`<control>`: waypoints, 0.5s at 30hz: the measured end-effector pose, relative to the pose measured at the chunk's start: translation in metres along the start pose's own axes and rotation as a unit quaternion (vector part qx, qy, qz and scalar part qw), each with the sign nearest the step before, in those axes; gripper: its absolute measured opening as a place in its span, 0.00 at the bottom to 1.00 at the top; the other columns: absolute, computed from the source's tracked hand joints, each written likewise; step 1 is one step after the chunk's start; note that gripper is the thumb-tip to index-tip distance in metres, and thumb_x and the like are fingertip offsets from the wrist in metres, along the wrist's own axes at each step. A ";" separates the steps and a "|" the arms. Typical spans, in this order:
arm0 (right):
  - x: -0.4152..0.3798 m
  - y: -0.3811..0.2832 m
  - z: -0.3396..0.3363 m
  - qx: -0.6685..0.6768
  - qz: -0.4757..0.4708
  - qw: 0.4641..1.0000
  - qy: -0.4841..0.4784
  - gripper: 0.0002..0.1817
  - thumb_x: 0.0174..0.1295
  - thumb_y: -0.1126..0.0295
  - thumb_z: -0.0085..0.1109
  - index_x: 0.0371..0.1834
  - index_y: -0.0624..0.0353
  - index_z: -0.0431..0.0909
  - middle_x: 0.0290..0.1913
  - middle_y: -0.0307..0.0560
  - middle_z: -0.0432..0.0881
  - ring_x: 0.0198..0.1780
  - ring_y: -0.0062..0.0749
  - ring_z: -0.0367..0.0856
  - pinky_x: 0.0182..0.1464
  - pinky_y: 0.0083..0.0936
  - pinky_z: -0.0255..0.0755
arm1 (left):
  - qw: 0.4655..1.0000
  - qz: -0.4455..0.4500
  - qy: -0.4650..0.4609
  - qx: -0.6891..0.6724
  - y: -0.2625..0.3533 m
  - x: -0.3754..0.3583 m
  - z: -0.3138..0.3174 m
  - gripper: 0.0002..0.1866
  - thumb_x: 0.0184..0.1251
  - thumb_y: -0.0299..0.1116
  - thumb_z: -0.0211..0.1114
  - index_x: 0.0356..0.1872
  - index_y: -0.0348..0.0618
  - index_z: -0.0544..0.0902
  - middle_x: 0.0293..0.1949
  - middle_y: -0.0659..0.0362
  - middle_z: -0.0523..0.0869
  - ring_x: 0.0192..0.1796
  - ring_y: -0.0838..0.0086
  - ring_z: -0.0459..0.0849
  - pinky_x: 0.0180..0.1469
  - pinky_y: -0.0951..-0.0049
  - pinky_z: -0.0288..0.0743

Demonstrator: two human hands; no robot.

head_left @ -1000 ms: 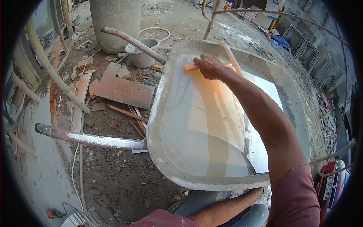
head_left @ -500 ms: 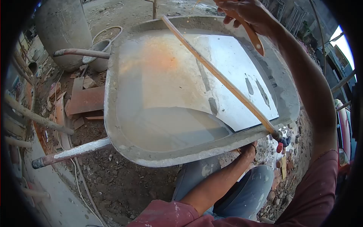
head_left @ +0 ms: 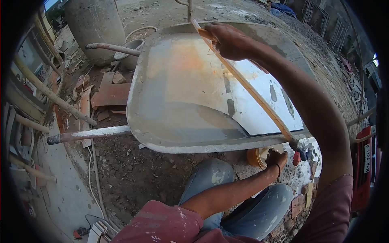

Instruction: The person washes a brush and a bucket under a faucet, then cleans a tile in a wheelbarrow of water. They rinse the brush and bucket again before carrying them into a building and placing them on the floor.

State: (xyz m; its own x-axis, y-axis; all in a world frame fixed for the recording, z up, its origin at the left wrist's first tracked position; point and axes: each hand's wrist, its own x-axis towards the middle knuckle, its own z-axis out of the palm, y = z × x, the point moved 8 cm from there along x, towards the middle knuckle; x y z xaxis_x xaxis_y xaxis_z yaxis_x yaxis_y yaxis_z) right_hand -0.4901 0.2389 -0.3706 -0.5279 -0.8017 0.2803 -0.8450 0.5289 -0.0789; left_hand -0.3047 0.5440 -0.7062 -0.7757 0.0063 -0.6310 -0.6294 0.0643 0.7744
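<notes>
My right hand (head_left: 233,42) is closed around a wooden-handled tool (head_left: 205,33) above the far side of a wheelbarrow tray (head_left: 178,148). Murky water in the tray partly covers a white sheet (head_left: 259,105), with an orange-brown cloud over its left part. A long yellowish strip (head_left: 255,95) lies diagonally across the tray and passes under my right hand; a red-handled valve (head_left: 297,158) is at its near end. My left hand (head_left: 277,159), with a dark wristband, is closed beside an orange bucket (head_left: 254,158) below the tray's near edge; what its fingers hold is hidden.
Two wheelbarrow handles, one near (head_left: 89,134) and one far (head_left: 111,48), point left. Beyond the far one are a grey bucket (head_left: 129,58) and a concrete cylinder (head_left: 95,30). Bricks and boards (head_left: 111,94) lie on the left. A red vehicle (head_left: 364,162) stands at the right.
My right hand has come down and left to the strip's far end, and the tool has swung round. My left hand and the orange bucket have come into view. The camera view has shifted.
</notes>
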 end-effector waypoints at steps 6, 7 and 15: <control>0.072 -0.038 0.115 -0.048 0.037 0.991 -0.120 0.20 0.58 0.76 0.51 0.56 0.65 0.68 0.51 0.57 0.77 0.56 0.48 0.75 0.56 0.43 0.70 | 0.995 -0.015 -0.073 -0.070 0.017 -0.020 0.001 0.29 0.63 0.46 0.58 0.59 0.36 0.69 0.53 0.45 0.78 0.55 0.59 0.78 0.58 0.65 0.70; 0.076 -0.026 0.128 -0.087 0.067 0.987 -0.118 0.21 0.60 0.74 0.49 0.57 0.64 0.68 0.53 0.57 0.75 0.56 0.46 0.75 0.57 0.42 0.70 | 0.993 -0.013 -0.090 -0.072 0.013 -0.021 0.006 0.28 0.64 0.46 0.57 0.58 0.37 0.70 0.53 0.46 0.79 0.54 0.59 0.78 0.57 0.65 0.70; 0.085 0.005 0.082 0.223 0.170 0.957 0.079 0.22 0.59 0.71 0.48 0.59 0.52 0.72 0.52 0.58 0.78 0.58 0.47 0.74 0.55 0.35 0.69 | 0.943 0.045 -0.310 -0.111 0.024 -0.015 0.021 0.21 0.69 0.45 0.51 0.52 0.39 0.78 0.50 0.53 0.81 0.52 0.62 0.80 0.53 0.67 0.73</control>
State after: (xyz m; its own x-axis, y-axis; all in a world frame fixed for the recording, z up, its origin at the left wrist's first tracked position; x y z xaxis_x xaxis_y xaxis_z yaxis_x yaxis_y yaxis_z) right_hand -0.5464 0.1504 -0.4253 -0.7890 -0.5339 0.3040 -0.5975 0.5516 -0.5821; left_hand -0.3069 0.5667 -0.6791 -0.6944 0.5886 -0.4140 -0.6090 -0.1743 0.7738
